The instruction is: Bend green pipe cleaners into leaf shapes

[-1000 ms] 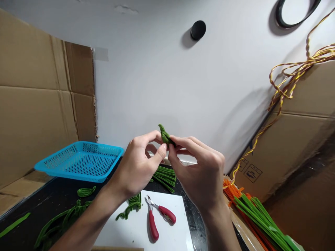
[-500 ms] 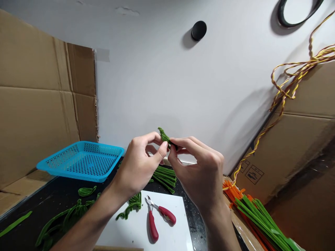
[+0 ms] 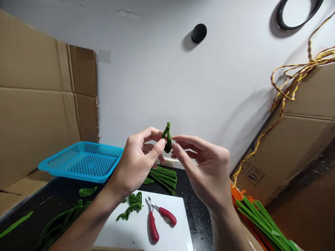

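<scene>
Between thumb and fingers of my left hand [image 3: 140,157] is a dark green pipe cleaner [image 3: 168,139], bent into a narrow upright loop with a twisted tip on top. My right hand [image 3: 202,164] is just to its right, thumb and index fingertip slightly apart beside the loop, with nothing seen in them. Below, a white board [image 3: 117,237] carries red-handled nippers [image 3: 154,223], their jaws spread. Left of the nippers lie several bent green pipe-cleaner pieces [image 3: 134,202]. A bundle of straight green pipe cleaners [image 3: 164,177] lies behind the board.
A blue perforated basket [image 3: 81,162] stands at the back left on the black speckled tabletop [image 3: 199,216]. More green loops [image 3: 62,223] lie left, partly behind my forearm. Bright green and orange strips [image 3: 261,216] fill the right front. Cardboard [image 3: 34,66] flanks both sides.
My right fingers have let go of the pipe cleaner and moved slightly right. The loop has turned upright in my left hand and shows more fully.
</scene>
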